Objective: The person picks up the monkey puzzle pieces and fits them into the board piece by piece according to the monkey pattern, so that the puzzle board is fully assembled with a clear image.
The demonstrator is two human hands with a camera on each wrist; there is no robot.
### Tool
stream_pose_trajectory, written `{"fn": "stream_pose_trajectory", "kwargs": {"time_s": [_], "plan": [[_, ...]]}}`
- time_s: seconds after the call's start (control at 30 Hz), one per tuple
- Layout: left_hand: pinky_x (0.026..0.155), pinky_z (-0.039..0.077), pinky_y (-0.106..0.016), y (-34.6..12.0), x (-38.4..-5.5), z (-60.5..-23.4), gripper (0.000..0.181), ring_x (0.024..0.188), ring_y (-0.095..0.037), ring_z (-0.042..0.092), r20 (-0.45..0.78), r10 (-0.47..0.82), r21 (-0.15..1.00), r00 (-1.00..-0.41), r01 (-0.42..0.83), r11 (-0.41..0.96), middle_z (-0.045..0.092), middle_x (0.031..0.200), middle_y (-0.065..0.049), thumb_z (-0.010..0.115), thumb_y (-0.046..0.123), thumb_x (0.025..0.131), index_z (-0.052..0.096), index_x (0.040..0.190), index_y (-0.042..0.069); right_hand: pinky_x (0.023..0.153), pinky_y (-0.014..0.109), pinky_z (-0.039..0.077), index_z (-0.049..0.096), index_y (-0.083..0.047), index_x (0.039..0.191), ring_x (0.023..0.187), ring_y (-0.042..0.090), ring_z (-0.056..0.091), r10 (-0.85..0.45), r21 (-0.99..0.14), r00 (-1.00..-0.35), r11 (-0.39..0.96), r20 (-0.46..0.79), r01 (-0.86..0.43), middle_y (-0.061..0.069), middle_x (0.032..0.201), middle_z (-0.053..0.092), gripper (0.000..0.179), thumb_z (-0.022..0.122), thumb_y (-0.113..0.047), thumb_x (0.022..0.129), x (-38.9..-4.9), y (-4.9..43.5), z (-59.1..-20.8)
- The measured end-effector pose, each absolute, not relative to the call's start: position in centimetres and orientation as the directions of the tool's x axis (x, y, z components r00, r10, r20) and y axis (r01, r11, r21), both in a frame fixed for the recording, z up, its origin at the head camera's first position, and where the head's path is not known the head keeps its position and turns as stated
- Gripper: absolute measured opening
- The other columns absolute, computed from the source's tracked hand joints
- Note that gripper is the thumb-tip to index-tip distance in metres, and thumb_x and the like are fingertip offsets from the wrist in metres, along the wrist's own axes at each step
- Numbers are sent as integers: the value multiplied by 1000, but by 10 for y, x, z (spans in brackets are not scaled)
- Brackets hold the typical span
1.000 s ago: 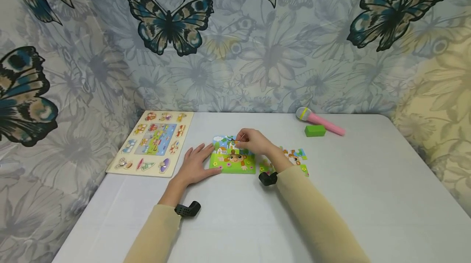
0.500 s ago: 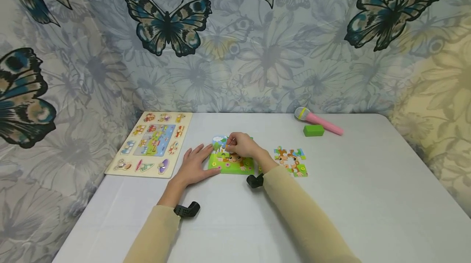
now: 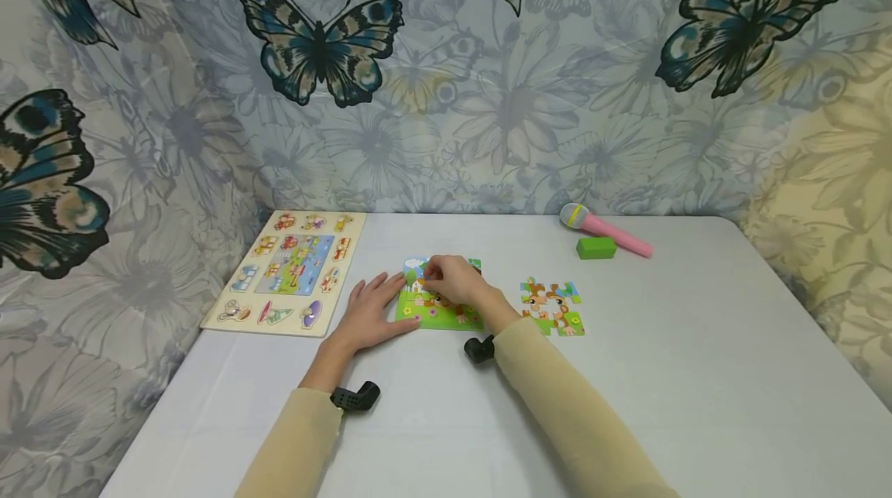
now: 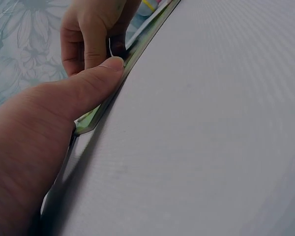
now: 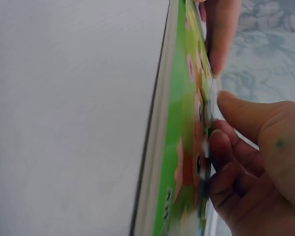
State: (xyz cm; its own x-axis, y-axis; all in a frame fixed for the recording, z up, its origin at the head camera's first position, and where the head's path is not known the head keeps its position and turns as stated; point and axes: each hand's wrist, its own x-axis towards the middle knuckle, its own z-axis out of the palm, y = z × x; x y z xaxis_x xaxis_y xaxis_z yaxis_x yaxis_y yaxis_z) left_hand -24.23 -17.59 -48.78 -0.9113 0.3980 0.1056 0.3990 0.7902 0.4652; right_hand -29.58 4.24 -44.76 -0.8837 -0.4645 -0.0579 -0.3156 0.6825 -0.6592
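Note:
A small jigsaw puzzle board with a monkey, flowers and green grass lies mid-table. My left hand rests at its left side, fingers spread, with the thumb on the lower left corner. Over the upper middle of the board, my right hand has thumb and fingers curled together in a pinch on a puzzle piece, which the fingers mostly hide. In the right wrist view, this right hand has its fingertips right at the board's picture surface. Right of the board lie several loose puzzle pieces with monkey and grass parts.
A larger wooden puzzle board with small pictures lies at the back left. At the back right, a pink toy microphone lies behind a green block. A patterned butterfly wall stands behind the white table.
My right hand has moved left across the puzzle board with the puzzle piece and come slightly lower, uncovering the loose pieces to the right. The left hand stays in place.

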Motion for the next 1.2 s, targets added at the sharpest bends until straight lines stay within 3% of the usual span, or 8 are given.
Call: {"fn": "stream_pose_trajectory", "kwargs": {"time_s": [0.37, 0.73, 1.2], "plan": [[118, 9, -60, -178, -241, -486, 89, 149, -31, 24, 127, 401, 453, -907, 412, 791, 38, 160, -5, 68, 62, 87, 44, 154, 9, 88, 33, 51, 70, -9, 111, 95, 15, 59, -540, -598, -840, 689, -48, -409, -1, 103, 64, 27, 79, -24, 91, -291, 45, -445], [118, 8, -60, -177, -242, -486, 90, 150, -30, 23, 133, 406, 458, -904, 419, 784, 37, 160, -4, 69, 62, 87, 43, 154, 9, 84, 31, 51, 71, -11, 115, 89, 14, 57, -559, -503, -828, 730, -51, -462, -2, 100, 60, 29, 78, -27, 92, -290, 44, -444], [119, 7, -60, -177, -242, -485, 90, 150, -29, 21, 111, 405, 455, -908, 409, 791, 35, 161, -3, 68, 63, 87, 42, 155, 10, 80, 32, 49, 68, -11, 120, 84, 15, 54, -570, -483, -821, 729, -37, -485, -1, 98, 57, 34, 77, -29, 92, -288, 46, -443]]}}
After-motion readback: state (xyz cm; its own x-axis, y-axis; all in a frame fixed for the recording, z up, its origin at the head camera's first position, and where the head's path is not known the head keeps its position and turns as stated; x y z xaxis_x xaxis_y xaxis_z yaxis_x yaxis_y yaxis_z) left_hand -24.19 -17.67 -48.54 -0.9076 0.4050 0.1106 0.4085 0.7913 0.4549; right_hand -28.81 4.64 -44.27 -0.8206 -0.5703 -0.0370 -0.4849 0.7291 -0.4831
